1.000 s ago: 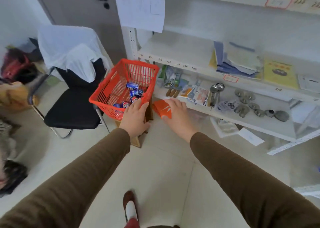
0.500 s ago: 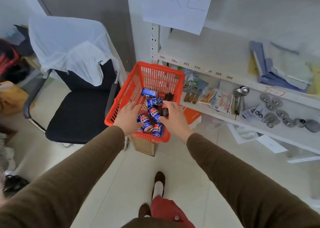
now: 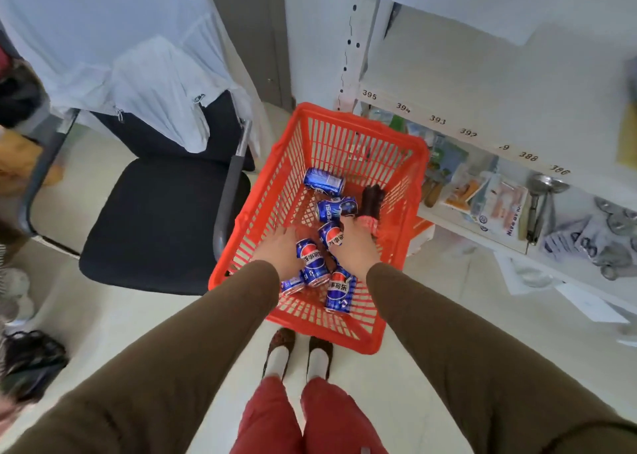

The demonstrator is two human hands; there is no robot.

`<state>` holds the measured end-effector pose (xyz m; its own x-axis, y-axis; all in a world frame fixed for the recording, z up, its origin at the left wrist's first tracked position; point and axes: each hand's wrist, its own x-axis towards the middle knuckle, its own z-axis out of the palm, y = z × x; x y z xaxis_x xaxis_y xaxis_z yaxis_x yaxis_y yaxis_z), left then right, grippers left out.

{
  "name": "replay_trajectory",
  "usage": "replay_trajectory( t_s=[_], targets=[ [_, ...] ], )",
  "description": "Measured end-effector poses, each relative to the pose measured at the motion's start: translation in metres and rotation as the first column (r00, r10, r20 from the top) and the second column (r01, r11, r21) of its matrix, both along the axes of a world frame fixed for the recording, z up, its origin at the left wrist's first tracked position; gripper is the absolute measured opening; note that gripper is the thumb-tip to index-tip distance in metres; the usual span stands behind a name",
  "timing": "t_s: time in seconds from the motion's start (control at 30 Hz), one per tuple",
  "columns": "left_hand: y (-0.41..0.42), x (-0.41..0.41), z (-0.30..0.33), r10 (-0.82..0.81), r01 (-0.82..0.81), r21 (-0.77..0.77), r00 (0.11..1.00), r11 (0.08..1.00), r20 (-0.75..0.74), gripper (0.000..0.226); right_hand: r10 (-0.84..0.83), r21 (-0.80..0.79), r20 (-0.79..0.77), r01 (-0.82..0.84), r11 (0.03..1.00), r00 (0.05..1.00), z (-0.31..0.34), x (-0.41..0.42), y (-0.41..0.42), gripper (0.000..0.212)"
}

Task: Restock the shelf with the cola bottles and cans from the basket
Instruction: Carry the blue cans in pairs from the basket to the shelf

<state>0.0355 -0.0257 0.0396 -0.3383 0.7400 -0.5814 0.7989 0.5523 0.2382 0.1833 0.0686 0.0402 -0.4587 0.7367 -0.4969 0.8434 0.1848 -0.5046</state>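
Observation:
A red plastic basket (image 3: 262, 212) stands in front of me, left of the white shelf (image 3: 465, 85). Several blue cola cans (image 3: 324, 181) lie on their sides inside it. A dark cola bottle (image 3: 372, 197) with a red label lies by the basket's right wall. Both my hands are inside the basket. My left hand (image 3: 279, 250) rests with fingers spread next to a can (image 3: 312, 260). The fingers of my right hand (image 3: 355, 247) reach the bottle's lower end and touch a can (image 3: 331, 234); the grip is hidden.
A black chair (image 3: 162, 219) draped with a white garment (image 3: 138, 57) stands close to the basket's left side. The lower shelf holds packets and a ladle (image 3: 541, 191). Papers (image 3: 586, 302) lie on the floor at right. My feet (image 3: 300, 353) stand at the basket's near edge.
I have stepped up to the basket and now look down into it. Both hands went from its near rim down among the cans, the right one reaching the bottle.

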Motion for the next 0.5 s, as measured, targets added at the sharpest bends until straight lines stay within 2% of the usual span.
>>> replay_trajectory(
  t_s=[0.17, 0.27, 0.33, 0.5],
  targets=[
    [0.02, -0.007, -0.046, 0.007, -0.005, -0.057, 0.999, 0.998, 0.04, 0.096, 0.109, 0.138, 0.236, -0.145, 0.98, 0.966, -0.042, -0.012, 0.018, 0.059],
    [0.025, -0.005, -0.072, -0.004, 0.004, -0.098, 1.0, 0.995, 0.007, 0.104, 0.175, 0.168, 0.336, -0.241, 0.956, 0.926, -0.065, -0.018, 0.025, 0.06],
    [0.029, -0.003, -0.088, -0.007, 0.005, -0.125, 1.0, 0.992, -0.017, 0.103, 0.21, 0.164, 0.38, -0.289, 0.943, 0.901, -0.079, -0.023, 0.026, 0.063],
    [0.039, 0.0, -0.119, 0.044, -0.046, -0.16, 0.999, 0.986, -0.017, 0.105, 0.165, 0.218, 0.41, -0.272, 0.937, 0.897, -0.106, -0.03, 0.026, 0.066]
  ],
)
